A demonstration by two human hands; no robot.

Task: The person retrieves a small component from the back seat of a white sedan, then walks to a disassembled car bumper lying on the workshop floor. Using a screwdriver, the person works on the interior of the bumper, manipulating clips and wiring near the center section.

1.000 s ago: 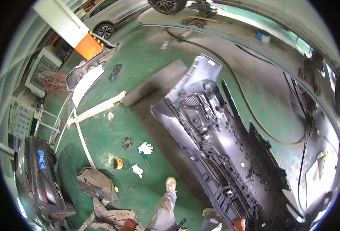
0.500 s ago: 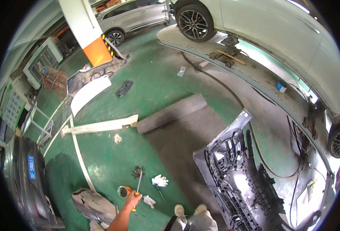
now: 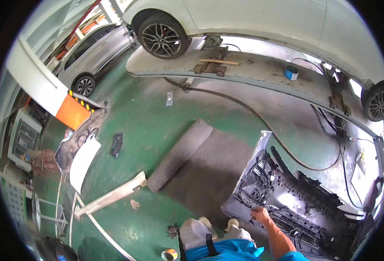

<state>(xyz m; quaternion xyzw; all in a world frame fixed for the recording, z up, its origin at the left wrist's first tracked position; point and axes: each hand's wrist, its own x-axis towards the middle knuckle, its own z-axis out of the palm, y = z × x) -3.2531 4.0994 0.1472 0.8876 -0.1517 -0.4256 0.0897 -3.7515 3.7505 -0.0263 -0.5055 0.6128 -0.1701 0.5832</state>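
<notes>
A large dark plastic car bumper (image 3: 305, 198) lies on the floor at my right, its ribbed inner side facing up. Over its near left edge is my right hand (image 3: 259, 213), fingers curled and pressed together. What they grip, if anything, is too small to make out. My left hand is out of view. By my feet on the left is a heap of small dark pieces (image 3: 172, 230). A round yellow-and-orange container (image 3: 169, 254) stands near the lower edge.
A partly rolled grey mat (image 3: 213, 169) lies ahead. Left of it are a long pale strip (image 3: 113, 194) and a white curved panel (image 3: 83, 165). Across the back, a white car (image 3: 261, 17) stands on a lift platform (image 3: 253, 78), with a black hose (image 3: 261, 113) along the floor before it.
The view has swung right. My left hand, holding a yellow-handled screwdriver half a second ago, has left the picture. My right hand has come in over the bumper.
</notes>
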